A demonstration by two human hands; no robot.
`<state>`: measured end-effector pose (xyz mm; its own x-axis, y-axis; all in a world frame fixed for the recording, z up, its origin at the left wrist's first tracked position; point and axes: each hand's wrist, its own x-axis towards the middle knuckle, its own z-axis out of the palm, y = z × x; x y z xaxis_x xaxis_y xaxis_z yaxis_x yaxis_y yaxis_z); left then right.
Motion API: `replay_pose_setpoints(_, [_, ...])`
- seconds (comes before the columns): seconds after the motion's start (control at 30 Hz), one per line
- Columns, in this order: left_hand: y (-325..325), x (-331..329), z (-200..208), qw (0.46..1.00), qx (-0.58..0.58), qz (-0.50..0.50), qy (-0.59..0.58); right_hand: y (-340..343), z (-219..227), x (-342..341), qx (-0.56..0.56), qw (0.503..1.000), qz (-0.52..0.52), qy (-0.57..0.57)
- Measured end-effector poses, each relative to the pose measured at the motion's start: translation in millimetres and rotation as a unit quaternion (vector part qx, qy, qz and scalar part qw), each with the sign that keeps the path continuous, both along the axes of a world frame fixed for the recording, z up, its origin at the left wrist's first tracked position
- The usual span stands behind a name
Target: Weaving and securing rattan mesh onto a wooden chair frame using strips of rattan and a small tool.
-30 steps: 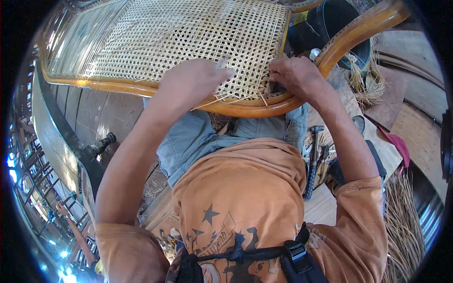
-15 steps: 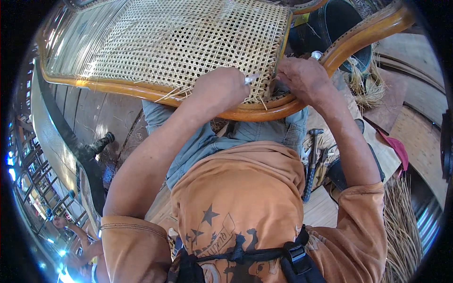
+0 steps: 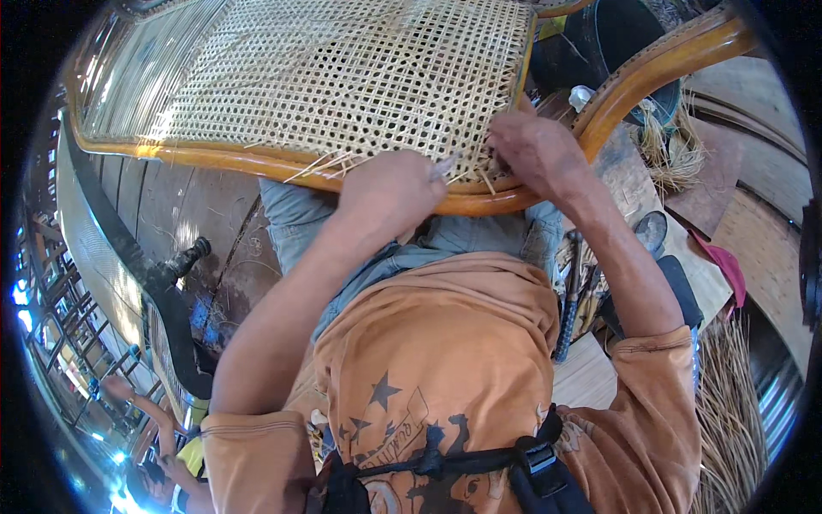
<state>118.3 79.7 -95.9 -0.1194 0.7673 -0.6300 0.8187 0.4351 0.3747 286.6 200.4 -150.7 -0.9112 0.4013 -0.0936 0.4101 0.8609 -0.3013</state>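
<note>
A cane-webbed panel [image 3: 342, 94] in a curved, varnished wooden frame [image 3: 231, 160] lies across my lap, with loose strand ends sticking up along its near edge. My left hand [image 3: 390, 195] is closed over the near rail. A small whitish, pointed piece [image 3: 443, 168] juts from between its thumb and fingers; its kind is not clear. At the panel's near right corner, my right hand [image 3: 541, 156] has its fingers bent down against the edge of the weave. Whatever those fingertips grip is hidden beneath the hand.
On the right, a hammer [image 3: 569, 300] lies by my leg, and a bundle of cane strips [image 3: 728, 420] spreads along the floor. A dark bucket [image 3: 612, 43] stands beyond the frame. Another person's arm [image 3: 154, 415] shows at lower left.
My left hand has come nearer to me, down onto the rail, with the whitish piece. My right hand has shifted slightly left and nearer at the corner.
</note>
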Motion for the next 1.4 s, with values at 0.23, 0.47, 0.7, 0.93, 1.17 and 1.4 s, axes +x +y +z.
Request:
replay_pose_setpoints(0.23, [-9.1, -10.3, 16.7, 0.999, 0.027, 0.029, -0.01, 3.5, 45.4, -7.0, 0.053, 0.979, -0.083, 0.177])
replay_pose_setpoints(0.47, [-7.4, -10.2, 36.1, 0.982, 0.187, 0.015, 0.009, -13.3, 42.0, -29.9, -0.404, 0.908, -0.075, 0.08])
replay_pose_setpoints(0.7, [19.3, -8.6, 11.1, 0.986, 0.088, -0.111, 0.092, -11.6, 23.5, -11.2, -0.211, 0.974, -0.085, 0.008])
replay_pose_setpoints(0.93, [50.6, -5.5, 20.2, 0.972, -0.005, -0.21, 0.102, -8.2, 28.2, -7.0, -0.253, 0.956, -0.146, -0.036])
replay_pose_setpoints(1.17, [63.0, 3.8, 28.8, 0.953, -0.031, -0.281, 0.11, 6.9, 31.9, -13.1, -0.312, 0.934, -0.143, -0.096])
replay_pose_setpoints(1.4, [43.3, -7.2, 25.2, 0.962, 0.017, -0.252, 0.104, 27.1, 53.6, -1.7, -0.496, 0.829, -0.243, 0.088])
